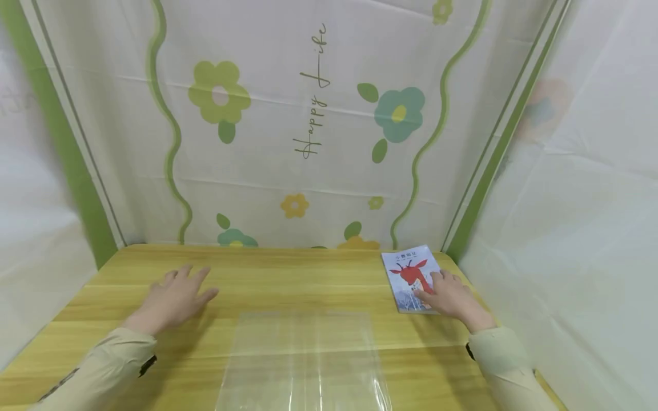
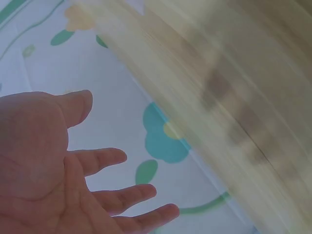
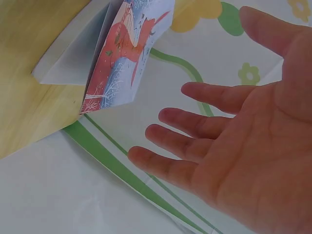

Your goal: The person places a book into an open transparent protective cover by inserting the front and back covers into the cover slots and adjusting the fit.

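Flowered cloth [image 1: 267, 154] hangs behind the table [image 1: 288, 279]; at its far right lies the book [image 1: 408, 274], long axis running front to back. The right hand [image 1: 454, 297] is nearer, its extended, empty fingers just off the book's right side; the left hand [image 1: 172, 301], fingers spread, empty, is well apart.

Pale beige sleeves [image 1: 97, 368], small black patches [image 1: 147, 366] near cuffs [image 1: 496, 339], bare fingers [image 3: 219, 97]
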`<state>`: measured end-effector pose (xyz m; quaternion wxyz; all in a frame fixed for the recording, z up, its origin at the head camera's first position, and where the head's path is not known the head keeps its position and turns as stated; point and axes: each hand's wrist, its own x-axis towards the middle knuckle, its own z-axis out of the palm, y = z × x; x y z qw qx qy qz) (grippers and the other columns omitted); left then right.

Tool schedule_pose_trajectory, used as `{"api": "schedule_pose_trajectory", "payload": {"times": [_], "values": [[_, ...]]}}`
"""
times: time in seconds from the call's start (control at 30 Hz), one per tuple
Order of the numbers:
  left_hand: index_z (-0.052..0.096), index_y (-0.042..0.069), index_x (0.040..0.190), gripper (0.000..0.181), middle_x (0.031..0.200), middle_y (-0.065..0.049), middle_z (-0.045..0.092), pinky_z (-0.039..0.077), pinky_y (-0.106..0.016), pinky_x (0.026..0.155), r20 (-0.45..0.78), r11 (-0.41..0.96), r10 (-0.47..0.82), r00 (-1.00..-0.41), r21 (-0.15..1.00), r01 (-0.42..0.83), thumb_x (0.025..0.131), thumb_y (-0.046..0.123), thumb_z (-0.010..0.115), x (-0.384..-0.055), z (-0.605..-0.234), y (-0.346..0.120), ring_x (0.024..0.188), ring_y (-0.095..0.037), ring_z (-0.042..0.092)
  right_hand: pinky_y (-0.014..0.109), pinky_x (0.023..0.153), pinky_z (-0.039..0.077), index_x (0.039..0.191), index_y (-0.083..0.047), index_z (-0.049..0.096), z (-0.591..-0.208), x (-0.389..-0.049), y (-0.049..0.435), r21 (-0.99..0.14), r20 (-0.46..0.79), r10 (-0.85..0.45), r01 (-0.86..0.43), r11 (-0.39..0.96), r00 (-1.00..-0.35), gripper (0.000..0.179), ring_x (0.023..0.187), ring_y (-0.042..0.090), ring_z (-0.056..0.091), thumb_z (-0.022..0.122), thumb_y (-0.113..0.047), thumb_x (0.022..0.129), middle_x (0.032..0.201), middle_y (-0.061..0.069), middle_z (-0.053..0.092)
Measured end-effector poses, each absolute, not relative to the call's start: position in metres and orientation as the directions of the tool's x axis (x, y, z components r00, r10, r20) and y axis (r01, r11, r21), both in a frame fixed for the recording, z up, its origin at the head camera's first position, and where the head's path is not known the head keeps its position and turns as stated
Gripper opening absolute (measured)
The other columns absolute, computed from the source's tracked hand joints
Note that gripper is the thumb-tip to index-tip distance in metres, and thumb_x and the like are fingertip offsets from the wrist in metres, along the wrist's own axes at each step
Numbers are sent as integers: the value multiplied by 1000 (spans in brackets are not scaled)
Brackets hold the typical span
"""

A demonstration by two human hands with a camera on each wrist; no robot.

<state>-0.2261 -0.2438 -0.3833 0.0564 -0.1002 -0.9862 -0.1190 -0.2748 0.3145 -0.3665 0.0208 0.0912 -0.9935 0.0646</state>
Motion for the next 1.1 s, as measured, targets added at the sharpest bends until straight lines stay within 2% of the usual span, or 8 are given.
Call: {"api": "schedule_pose_trajectory", "payload": {"times": [0.23,0.47,0.63,0.8,1.0,1.1], "values": [[39,-6,144,75,140,-40,35,33,-78,86,91,932,223,-970,271,240,101,55,42,-237,-379,-219,121,-64,34,70,89,40,130,18,46,-370,-280,319,-128,45,-178,-182,975,-983,73,115,57,43,63,-43,93,130,43,42],[38,-8,144,75,142,-38,36,34,-73,92,50,909,264,-963,320,266,102,54,41,-247,-373,-189,126,-60,33,67,84,42,125,16,50,-372,-283,323,-115,65,-170,-177,977,-983,67,108,53,47,66,-40,91,126,42,46],[38,-7,144,70,143,-36,36,35,-70,96,32,895,284,-958,350,277,103,49,43,-253,-372,-167,129,-57,33,67,89,40,122,17,51,-370,-286,325,-105,73,-179,-186,977,-981,62,111,54,46,67,-35,91,124,42,47],[40,-8,142,66,143,-34,37,37,-67,97,35,884,318,-948,351,309,104,44,44,-261,-369,-145,130,-54,35,67,93,37,120,19,51,-367,-289,329,-92,85,-185,-192,977,-979,60,112,56,44,66,-31,91,121,41,48],[42,-10,140,61,142,-32,40,37,-63,100,25,875,363,-931,333,350,104,39,47,-267,-365,-115,130,-50,38,66,86,42,119,18,53,-365,-291,335,-106,79,-168,-176,979,-983,59,105,51,48,67,-32,90,117,37,50],[41,-9,142,62,144,-31,39,35,-60,103,1,871,383,-924,333,362,104,40,46,-269,-365,-99,132,-47,38,67,85,42,121,18,52,-365,-292,337,-104,62,-156,-162,981,-986,61,107,52,47,67,-33,91,119,38,49]]}}
